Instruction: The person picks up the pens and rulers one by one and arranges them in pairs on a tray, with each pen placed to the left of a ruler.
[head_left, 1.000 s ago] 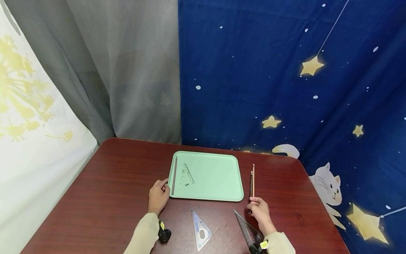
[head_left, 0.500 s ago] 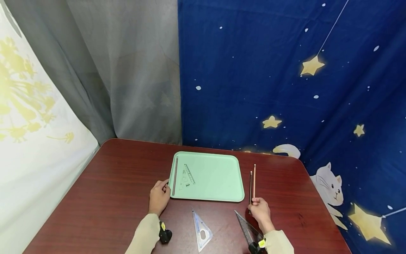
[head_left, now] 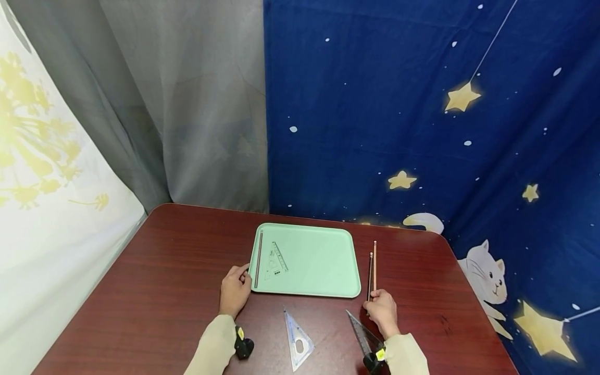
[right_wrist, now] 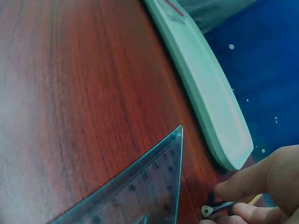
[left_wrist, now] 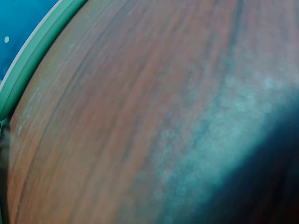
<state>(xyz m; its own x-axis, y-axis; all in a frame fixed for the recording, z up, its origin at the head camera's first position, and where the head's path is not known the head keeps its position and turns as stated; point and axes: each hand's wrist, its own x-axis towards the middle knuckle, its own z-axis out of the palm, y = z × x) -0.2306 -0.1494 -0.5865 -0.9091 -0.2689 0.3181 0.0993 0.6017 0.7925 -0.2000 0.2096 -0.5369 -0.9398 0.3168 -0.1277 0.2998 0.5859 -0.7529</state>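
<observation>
In the head view my left hand (head_left: 235,292) holds the lower-left rim of a pale green tray (head_left: 319,260). Towards the tray's left side lie a dark reddish pencil (head_left: 258,260) and a transparent set square (head_left: 277,260). My right hand (head_left: 383,311) pinches the lower end of a light wooden pencil (head_left: 375,265), right of the tray. A dark pencil (head_left: 370,273) lies close beside it; in the right wrist view its end (right_wrist: 206,211) shows between the fingers. A grey transparent set square (head_left: 360,332) lies partly under my right wrist.
Another clear set square (head_left: 298,341) with blue markings lies between the forearms. The dark red table (head_left: 187,250) ends at a grey curtain (head_left: 215,130) and a blue starry curtain (head_left: 356,130). A white cloth (head_left: 61,234) hangs at the left.
My right hand has shifted slightly away from me, and the light pencil's top swung a little right, then back. My left hand and the tray stay in place.
</observation>
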